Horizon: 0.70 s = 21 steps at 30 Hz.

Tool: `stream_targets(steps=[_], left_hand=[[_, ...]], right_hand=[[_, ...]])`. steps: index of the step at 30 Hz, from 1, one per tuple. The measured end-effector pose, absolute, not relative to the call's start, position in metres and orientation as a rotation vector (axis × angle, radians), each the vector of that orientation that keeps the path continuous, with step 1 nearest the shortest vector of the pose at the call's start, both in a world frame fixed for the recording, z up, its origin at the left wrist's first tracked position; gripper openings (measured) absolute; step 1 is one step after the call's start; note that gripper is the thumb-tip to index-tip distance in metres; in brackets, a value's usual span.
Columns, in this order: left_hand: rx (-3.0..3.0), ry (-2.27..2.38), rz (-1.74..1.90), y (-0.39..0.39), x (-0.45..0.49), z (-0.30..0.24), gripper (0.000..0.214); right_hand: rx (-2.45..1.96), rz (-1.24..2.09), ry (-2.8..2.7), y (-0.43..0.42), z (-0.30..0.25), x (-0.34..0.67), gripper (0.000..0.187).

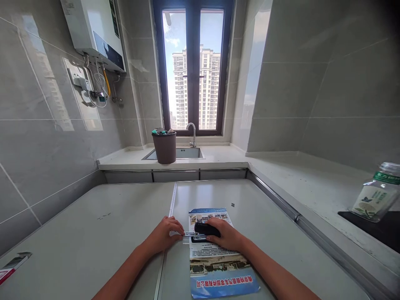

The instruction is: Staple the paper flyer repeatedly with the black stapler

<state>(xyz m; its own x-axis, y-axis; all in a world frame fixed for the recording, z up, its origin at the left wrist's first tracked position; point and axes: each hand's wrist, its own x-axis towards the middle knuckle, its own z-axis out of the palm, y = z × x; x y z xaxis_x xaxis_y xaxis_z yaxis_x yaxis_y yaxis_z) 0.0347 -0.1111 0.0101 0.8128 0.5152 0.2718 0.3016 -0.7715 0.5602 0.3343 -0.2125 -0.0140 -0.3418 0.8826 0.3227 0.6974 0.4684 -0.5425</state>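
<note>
**Both hands on the stapler, over the leaflet**

My right hand (227,236) is closed over the back of a black stapler (206,228), fingers wrapped across its top and the palm sitting just to its right. From the stapler's left end a thin metal rail (189,234) sticks out sideways, and my left hand (165,234) has its fingers curled with the tips pinched on the rail's far end. So the stapler lies straight between my two hands, lengthwise from left to right, with the right hand on it and the left hand reaching it only through the rail.

The stapler rests on the upper part of a printed leaflet (218,266), blue along its top and bottom edges, which lies flat on the white table (93,233) and runs down towards me under my right forearm. The rail pokes past the leaflet's left edge, over the seam that divides the tabletop. A small dark bit (233,204) lies on the table just beyond the leaflet's far right corner.

Farther off, a brown bin (164,146) stands at the near left corner of the sink (190,153), below the window (193,66). A clear bottle (376,193) with a green label stands on the counter well to my right.
</note>
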Motion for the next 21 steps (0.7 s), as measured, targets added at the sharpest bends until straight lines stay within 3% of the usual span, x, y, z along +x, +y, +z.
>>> stream_targets(steps=[9,21], left_hand=[[2.495,0.482,0.72,-0.12,0.041,0.006,0.022],[2.397,0.416,0.783,-0.135,0.052,-0.007,0.017]], right_hand=[[-1.11,0.496,-1.965,-0.212,-0.019,0.341,0.042],[-1.047,0.509,-2.031,-0.217,-0.015,0.32,0.043]])
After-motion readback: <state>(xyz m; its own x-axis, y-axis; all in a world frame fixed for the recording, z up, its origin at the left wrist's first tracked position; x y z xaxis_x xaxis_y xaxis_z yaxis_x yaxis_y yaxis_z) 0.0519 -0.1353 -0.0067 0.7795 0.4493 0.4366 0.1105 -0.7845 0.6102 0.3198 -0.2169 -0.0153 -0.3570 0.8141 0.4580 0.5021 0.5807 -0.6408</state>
